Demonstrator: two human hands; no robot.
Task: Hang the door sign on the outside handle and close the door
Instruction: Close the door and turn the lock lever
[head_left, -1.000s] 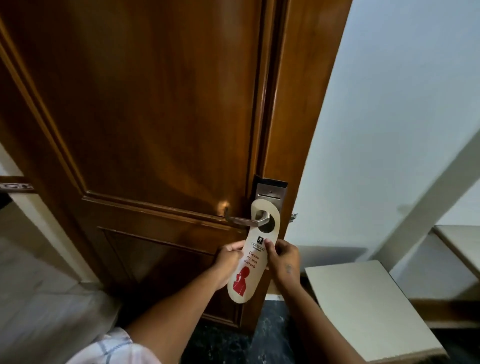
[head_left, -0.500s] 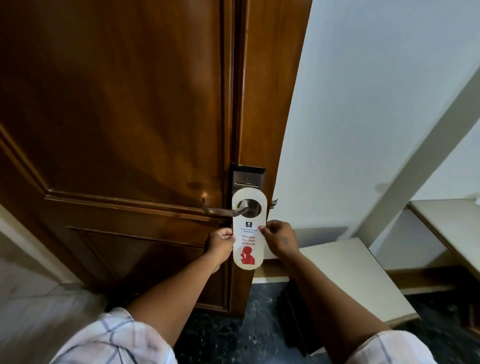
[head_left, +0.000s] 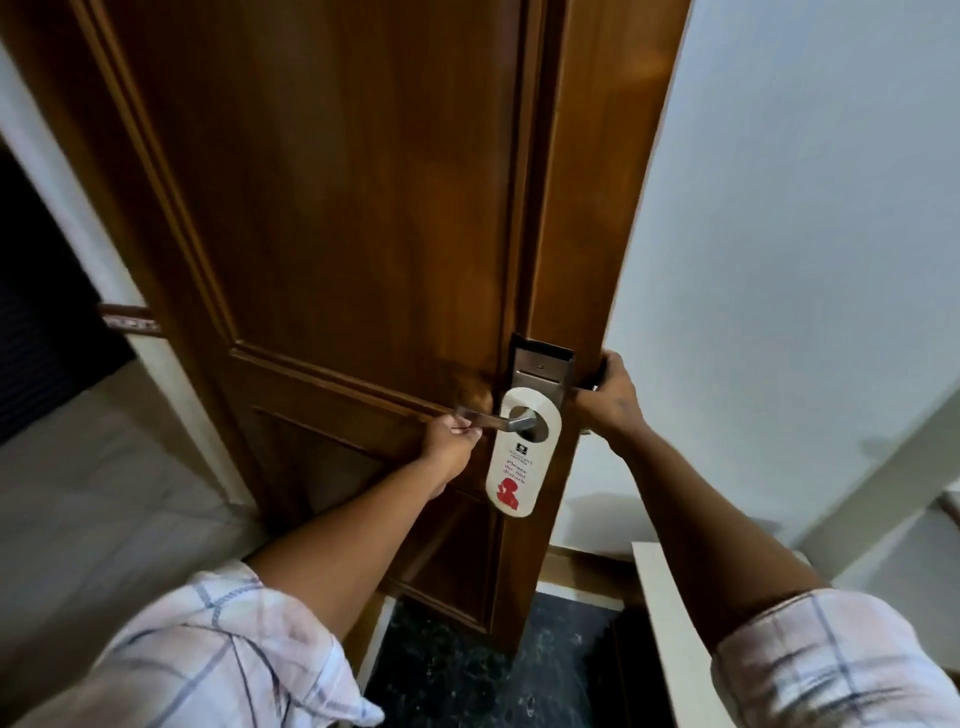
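Sign (head_left: 519, 451) hangs on handle (head_left: 493, 420); its red lettering is too blurred to read.

A plain white wall (head_left: 810, 218) fills the right side. Below it lies dark speckled stone floor (head_left: 467, 670), with a white ledge (head_left: 670, 629) at the wall's foot. Left of the floor, pale marble flooring (head_left: 104, 509).

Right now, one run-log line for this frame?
sign: hung on handle | left hand: gripping lever | right hand: on door edge | door: still open
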